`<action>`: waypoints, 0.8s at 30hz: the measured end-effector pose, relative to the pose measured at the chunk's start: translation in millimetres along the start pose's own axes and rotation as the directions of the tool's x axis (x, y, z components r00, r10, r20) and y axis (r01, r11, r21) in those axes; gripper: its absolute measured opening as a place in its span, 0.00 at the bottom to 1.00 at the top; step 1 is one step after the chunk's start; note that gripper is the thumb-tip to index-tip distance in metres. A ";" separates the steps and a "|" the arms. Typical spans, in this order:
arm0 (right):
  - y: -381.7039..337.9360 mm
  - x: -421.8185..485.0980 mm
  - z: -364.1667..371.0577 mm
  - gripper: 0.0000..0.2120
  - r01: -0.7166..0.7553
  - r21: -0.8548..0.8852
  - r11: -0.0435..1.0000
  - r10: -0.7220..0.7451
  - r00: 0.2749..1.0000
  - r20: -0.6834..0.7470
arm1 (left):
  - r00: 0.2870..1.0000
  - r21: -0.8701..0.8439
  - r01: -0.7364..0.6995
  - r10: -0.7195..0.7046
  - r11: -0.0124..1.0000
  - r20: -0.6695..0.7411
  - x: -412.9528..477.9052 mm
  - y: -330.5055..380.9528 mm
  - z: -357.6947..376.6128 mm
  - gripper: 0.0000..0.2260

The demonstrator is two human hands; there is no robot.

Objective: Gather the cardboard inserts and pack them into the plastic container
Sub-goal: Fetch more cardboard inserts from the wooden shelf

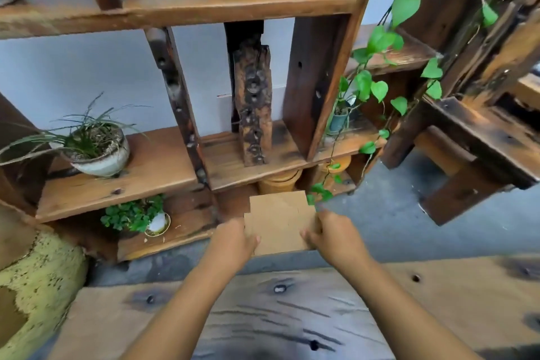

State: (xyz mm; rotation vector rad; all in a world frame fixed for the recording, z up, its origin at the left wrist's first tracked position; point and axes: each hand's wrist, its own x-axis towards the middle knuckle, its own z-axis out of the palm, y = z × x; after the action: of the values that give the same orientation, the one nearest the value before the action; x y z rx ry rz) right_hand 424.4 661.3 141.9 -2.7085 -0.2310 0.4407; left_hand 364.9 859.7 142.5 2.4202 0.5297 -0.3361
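A flat brown cardboard insert [279, 221] is held out in front of me, just before the lower part of a wooden shelf unit. My left hand [233, 238] grips its left edge and my right hand [333, 235] grips its right edge, fingers curled under the sheet. It may be more than one sheet stacked; I cannot tell. No plastic container is in view.
The wooden shelf unit [163, 172] holds a grass plant in a white pot [99, 152], a small leafy plant [134, 215] lower down and a trailing vine [377, 79] at right. A wooden plank table [292, 316] lies under my arms. A heavy timber bench [479, 140] stands at right.
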 end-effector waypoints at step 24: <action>224.3 -255.5 -26.2 0.17 -0.673 0.391 0.628 0.776 0.577 -0.255 | 0.584 0.159 -0.779 0.609 0.607 0.536 -107.8 221.9 202.4 0.16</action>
State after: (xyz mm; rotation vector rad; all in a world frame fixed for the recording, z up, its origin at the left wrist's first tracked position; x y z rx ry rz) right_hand 215.8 391.5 145.0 -2.4304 1.0510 0.0831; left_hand 347.3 541.0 143.0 2.5578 -0.8036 -0.6339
